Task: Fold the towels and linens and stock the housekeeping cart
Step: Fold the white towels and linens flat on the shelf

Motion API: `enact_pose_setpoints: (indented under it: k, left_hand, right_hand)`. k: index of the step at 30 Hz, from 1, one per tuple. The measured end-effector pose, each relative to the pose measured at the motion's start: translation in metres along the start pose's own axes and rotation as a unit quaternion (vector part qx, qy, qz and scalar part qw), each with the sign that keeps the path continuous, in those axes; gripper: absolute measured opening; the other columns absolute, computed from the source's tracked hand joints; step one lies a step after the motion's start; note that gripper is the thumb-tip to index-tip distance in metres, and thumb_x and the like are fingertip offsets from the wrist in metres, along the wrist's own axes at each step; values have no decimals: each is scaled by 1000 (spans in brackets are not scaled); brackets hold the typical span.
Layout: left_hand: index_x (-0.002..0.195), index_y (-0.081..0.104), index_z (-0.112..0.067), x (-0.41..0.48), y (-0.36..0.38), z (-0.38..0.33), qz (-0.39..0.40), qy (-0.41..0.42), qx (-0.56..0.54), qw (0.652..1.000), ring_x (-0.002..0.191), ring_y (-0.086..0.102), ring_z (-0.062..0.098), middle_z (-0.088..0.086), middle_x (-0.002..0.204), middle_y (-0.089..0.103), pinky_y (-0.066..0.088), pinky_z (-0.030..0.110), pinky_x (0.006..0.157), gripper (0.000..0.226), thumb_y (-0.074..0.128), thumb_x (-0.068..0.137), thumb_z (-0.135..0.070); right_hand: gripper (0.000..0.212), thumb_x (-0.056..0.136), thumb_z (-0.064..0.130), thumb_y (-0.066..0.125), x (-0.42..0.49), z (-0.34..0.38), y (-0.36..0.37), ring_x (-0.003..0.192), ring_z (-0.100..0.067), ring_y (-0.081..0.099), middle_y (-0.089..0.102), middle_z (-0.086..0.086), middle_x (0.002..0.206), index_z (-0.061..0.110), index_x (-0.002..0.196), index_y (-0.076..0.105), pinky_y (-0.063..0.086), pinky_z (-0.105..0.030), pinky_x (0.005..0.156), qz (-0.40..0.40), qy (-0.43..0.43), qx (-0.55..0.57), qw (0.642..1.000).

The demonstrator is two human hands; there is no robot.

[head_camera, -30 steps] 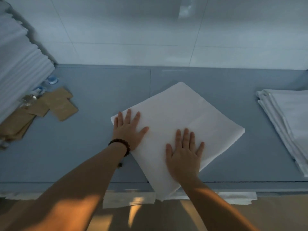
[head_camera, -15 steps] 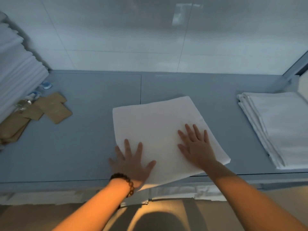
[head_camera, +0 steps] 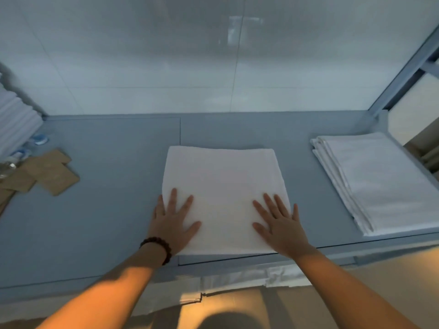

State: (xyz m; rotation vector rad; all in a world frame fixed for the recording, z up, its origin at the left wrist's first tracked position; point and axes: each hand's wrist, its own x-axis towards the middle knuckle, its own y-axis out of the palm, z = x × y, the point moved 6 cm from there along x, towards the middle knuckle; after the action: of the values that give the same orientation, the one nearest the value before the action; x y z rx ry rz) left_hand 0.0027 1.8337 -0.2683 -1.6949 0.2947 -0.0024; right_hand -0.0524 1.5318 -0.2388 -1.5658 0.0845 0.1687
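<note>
1 head view, near, facing down-forward over shelf (head_camera: 107, 210).

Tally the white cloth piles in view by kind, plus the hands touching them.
Single folded towel: 1
Stacks of folded linens: 2 (right stack, left stack)
Hands flat on the towel: 2 (left hand, right hand)
Total: 5

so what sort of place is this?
Likely a hotel housekeeping or linen room: a folded white towel under the left hand and right hand on a grey-blue counter, a stack of folded linens to its right, brown packets at far left.
</note>
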Motion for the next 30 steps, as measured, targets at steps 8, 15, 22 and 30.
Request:
enact_pose_setpoints:
  k: [8,15,22,30]
  left_hand:
    - [145,-10,-53,-12,-5,44,-8,-35,2,999,146,-8,39,-4,159,-22,12,50,118,82,2,71,-86]
    - [142,-13,-58,-40,-11,106,-7,-82,-18,996,146,-8,36,-8,159,-21,9,49,120,79,1,71,-87]
    - [152,-6,-39,-52,-22,118,-16,-101,52,993,147,-14,33,5,162,-12,-6,49,117,68,6,90,-67]
    - [154,2,-10,-60,-36,90,19,-137,-20,990,149,-6,25,12,162,-5,0,39,120,68,26,101,-44]
  right_hand:
    - [63,92,67,7,23,41,1,146,-20,-19,-17,8,159,45,148,-12,-11,-53,115,6,-34,-3,999]
    - [63,94,64,8,33,105,4,147,-27,-13,-11,-5,160,39,150,-8,-9,-42,119,-27,-89,1,996]
    - [63,95,62,14,30,132,6,147,-29,-9,-8,-6,161,37,150,-6,-4,-41,119,-33,-94,-6,995]
    - [62,100,53,16,20,145,-1,148,-28,-7,-8,-8,161,29,153,-5,1,-42,120,24,-37,35,998]
